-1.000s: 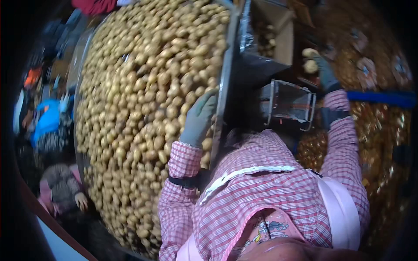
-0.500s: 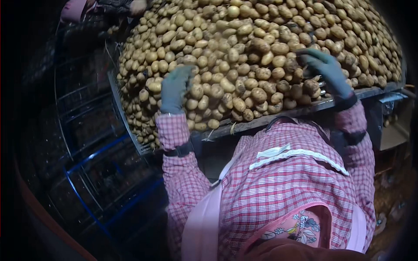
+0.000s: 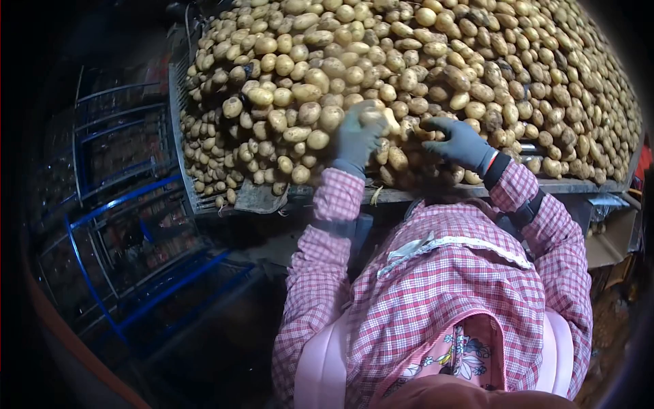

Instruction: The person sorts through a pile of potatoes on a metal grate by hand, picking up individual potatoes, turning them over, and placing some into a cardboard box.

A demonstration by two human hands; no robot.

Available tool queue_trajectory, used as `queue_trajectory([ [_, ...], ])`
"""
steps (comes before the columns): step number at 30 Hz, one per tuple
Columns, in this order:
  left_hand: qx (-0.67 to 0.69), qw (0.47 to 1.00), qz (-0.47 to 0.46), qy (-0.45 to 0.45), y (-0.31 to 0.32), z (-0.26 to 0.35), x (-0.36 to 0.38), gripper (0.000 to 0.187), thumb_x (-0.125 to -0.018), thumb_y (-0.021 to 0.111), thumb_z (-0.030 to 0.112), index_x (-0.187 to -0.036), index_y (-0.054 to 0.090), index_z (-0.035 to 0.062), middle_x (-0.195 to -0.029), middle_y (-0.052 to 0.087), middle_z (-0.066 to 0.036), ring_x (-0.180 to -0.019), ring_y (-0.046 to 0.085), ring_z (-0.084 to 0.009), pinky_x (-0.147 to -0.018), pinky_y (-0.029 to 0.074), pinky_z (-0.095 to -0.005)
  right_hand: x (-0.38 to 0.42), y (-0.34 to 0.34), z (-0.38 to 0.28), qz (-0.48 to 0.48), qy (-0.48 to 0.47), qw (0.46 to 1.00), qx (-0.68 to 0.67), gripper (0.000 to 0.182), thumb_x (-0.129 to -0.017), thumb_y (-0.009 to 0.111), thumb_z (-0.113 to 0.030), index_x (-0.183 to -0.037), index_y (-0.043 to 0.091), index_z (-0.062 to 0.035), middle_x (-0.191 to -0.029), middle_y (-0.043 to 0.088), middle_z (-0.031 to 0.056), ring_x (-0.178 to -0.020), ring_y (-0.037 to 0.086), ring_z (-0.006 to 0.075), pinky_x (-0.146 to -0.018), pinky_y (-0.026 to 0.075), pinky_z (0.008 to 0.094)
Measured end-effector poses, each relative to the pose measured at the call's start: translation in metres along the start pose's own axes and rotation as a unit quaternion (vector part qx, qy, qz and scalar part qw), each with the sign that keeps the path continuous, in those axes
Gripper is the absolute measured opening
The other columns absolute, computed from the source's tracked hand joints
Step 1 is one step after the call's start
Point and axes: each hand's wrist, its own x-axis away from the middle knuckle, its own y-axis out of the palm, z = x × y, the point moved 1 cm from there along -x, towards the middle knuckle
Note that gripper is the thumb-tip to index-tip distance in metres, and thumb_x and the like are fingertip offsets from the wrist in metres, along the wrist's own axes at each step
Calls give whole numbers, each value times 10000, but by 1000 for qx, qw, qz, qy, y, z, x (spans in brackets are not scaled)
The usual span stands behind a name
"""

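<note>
A large heap of potatoes (image 3: 320, 78) covers the work surface in front of me, many of them smudged with dirt. My left hand (image 3: 360, 140), in a grey-green glove, is among the potatoes at the near side of the heap. Its fingers are blurred by motion, and a pale potato (image 3: 390, 123) shows right at their tips; I cannot tell whether they grip it. Facing it from the right is my right hand (image 3: 463, 144), gloved alike, with thumb and fingers apart in a curve around the near potatoes. Dark, blurred potatoes (image 3: 412, 163) lie between the two hands.
A wooden edge (image 3: 558, 185) runs along the near side of the heap, with a slatted metal edge (image 3: 178, 129) at the left. Blue metal frames (image 3: 129, 204) stand in the dark at the left. An open cardboard box (image 3: 608, 238) is at the lower right.
My left hand has moved right, toward my right hand. The right hand has shifted left and lower. Potatoes near the front have moved, and grey surface shows at the near left edge.
</note>
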Motion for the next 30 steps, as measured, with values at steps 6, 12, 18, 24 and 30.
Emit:
queue_trajectory([
  [6, -198, 968, -50, 149, 26, 31, 41, 569, -893, 798, 296, -1379, 619, 61, -1255, 661, -172, -1096, 663, -249, -947, 540, -359, -15, 19, 5, -54, 95, 846, -521, 440, -967, 702, -369, -1231, 656, -21, -1065, 716, 49, -892, 681, 170, -787, 569, 306],
  [12, -659, 707, 128, 223, -48, 20, 9, 525, -806, 822, 307, -1264, 687, 90, -1244, 631, -113, -1190, 582, -306, -1047, 481, -426, -14, 16, 32, 14, -223, 968, -116, 265, -782, 769, -136, -1039, 738, -80, -936, 723, 78, -865, 698, 273, -761, 550, 356],
  [18, -332, 899, 64, 278, -44, 3, -25, 454, -809, 767, 136, -1242, 682, 34, -1135, 663, -118, -1033, 651, -231, -937, 551, -363, -1, 11, 38, 66, -249, 962, -90, 462, -768, 697, 31, -1221, 708, -59, -1129, 737, 93, -1002, 705, 222, -884, 565, 332],
  [24, -282, 911, -175, 244, 97, 44, 33, 573, -894, 775, 251, -1391, 606, 19, -1272, 679, -159, -1157, 640, -278, -1025, 500, -394, 53, 1, 31, -67, 63, 774, -626, 498, -1022, 575, -520, -1177, 666, -55, -996, 730, 99, -686, 696, 175, -532, 562, 292],
  [30, -278, 830, -300, 379, 188, 43, 26, 480, -946, 733, 220, -1375, 626, 32, -1367, 637, -172, -1278, 597, -320, -1098, 452, -406, 154, -26, 73, 172, 2, 769, -616, 436, -997, 634, -476, -1106, 673, -56, -910, 698, 68, -632, 645, 151, -462, 487, 270],
])
